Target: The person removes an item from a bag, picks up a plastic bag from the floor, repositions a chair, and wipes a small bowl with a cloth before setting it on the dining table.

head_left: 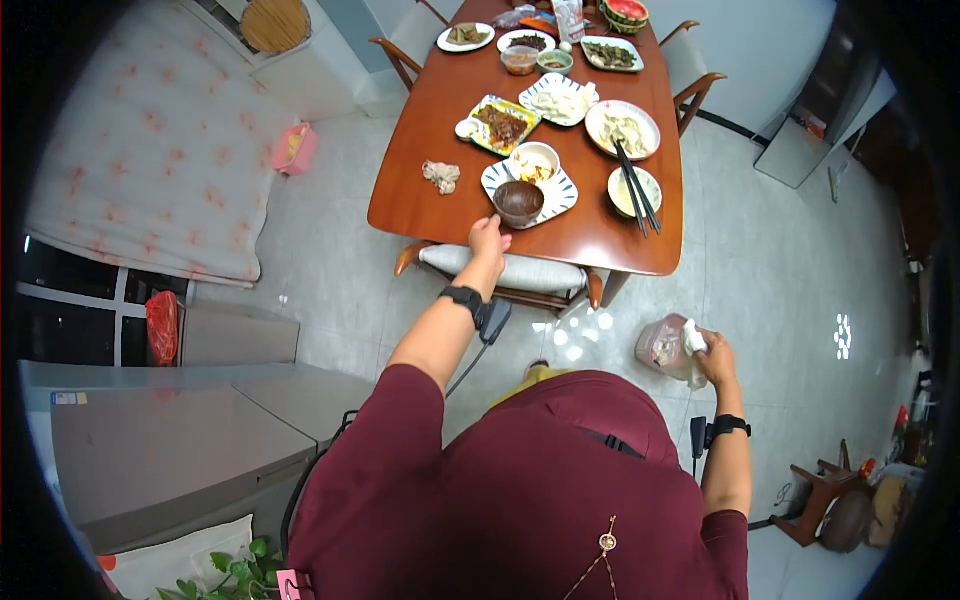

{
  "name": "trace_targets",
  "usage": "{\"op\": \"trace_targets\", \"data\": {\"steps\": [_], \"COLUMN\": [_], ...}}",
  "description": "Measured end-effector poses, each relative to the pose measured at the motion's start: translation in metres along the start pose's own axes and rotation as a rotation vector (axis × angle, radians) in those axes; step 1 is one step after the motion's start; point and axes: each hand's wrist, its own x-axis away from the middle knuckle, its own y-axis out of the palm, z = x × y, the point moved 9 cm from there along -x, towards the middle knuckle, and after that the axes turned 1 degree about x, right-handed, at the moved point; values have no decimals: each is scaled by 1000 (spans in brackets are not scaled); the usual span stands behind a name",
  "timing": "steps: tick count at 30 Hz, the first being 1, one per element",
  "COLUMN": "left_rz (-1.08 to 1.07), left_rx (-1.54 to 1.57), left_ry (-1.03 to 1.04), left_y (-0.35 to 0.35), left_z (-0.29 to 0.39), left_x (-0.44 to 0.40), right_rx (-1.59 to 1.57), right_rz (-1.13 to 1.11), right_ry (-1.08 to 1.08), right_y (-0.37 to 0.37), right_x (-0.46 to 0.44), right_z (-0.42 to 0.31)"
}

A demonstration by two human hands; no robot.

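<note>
My left hand (488, 240) is at the near edge of the wooden table (420, 210), its closed fingers against the rim of a dark brown bowl (519, 203). That bowl stands on a striped square plate (562, 195), in front of a white bowl (535, 160) with food. On the right, my right hand (714, 358) grips a crumpled white tissue (692, 338) over a small clear bin (660, 343). A crumpled cloth (441, 177) lies left of the plate. Black chopsticks (636, 190) rest across a pale bowl (622, 193).
A chair (530, 275) is tucked under the near table edge. Farther back stand a dumpling plate (622, 130), a yellow-rimmed dish (502, 126), a leafy dish (612, 54) and a watermelon half (626, 12). A pink bin (295, 149) is on the floor at left.
</note>
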Motion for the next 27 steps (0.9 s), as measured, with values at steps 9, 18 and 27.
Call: {"op": "trace_targets", "data": {"steps": [9, 18, 27], "left_rz": [-655, -1176, -864], "left_rx": [-286, -227, 241], "left_ry": [168, -107, -224], "left_y": [47, 75, 41], "left_z": [34, 7, -10], "left_x": [83, 194, 197], "right_rx": [-452, -809, -606], "right_rz": [-152, -427, -113], "right_ry": [-189, -520, -831], "right_y": [-58, -55, -18], "right_x": [-22, -23, -39], "right_z": [-152, -297, -313]}}
